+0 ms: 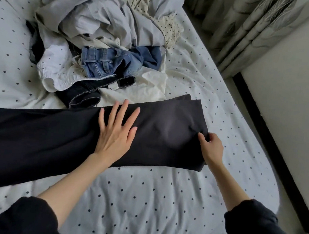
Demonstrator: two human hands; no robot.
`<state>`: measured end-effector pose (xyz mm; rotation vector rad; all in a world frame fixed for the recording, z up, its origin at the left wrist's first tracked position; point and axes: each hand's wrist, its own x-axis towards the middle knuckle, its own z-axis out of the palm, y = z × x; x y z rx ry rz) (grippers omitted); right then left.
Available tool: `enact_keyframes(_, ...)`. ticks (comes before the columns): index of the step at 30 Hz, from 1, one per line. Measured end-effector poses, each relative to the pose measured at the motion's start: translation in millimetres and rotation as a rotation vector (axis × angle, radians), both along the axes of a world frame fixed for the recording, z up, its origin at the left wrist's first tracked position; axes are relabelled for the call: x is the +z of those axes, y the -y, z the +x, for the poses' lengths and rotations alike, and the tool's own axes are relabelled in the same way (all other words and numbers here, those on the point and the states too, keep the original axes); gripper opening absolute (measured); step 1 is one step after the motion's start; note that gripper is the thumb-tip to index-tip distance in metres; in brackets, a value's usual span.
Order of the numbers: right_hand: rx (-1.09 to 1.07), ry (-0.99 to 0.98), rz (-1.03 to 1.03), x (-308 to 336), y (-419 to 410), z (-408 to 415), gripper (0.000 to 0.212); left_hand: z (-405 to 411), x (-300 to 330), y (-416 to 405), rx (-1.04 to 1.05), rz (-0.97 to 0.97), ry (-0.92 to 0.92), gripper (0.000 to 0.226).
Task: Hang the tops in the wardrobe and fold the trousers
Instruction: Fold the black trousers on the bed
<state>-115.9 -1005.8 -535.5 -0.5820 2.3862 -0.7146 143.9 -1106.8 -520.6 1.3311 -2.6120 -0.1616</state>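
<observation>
We see a bed [143,199] with a white sheet dotted in dark spots, viewed from above. Black trousers [56,133] lie flat across it, running from the left edge towards the right. Our left hand [116,130] rests palm down on the trousers near their middle, fingers straight and spread. Our right hand [211,146] pinches the trousers' right end at its near corner, thumb on top of the cloth and fingers curled at the edge. Both forearms are bare, with dark sleeves [22,217] pushed up.

Behind the trousers sits a heap of clothes [105,30]: pale grey and cream tops at the back, blue jeans [108,61] in the middle, and a dark denim piece [85,96] just beside the trousers' far edge. A patterned curtain [249,28] hangs at the upper right, beside a pale wall [291,81].
</observation>
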Motion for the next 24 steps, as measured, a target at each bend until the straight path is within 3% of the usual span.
enact_keyframes(7, 0.025, -0.09, -0.294, 19.5, 11.1, -12.6, 0.007, -10.4, -16.5, -7.5, -0.054, 0.024, 0.158, 0.055)
enact_keyframes(13, 0.098, -0.103, 0.086, -0.3, -10.2, -15.7, 0.026, -5.9, -25.6, -6.1, -0.046, 0.021, 0.21, 0.066)
enact_keyframes(24, 0.07, 0.375, 0.156, 10.5, -18.9, -27.6, 0.033, -11.1, -35.2, -5.5, -0.015, 0.053, 0.263, 0.063)
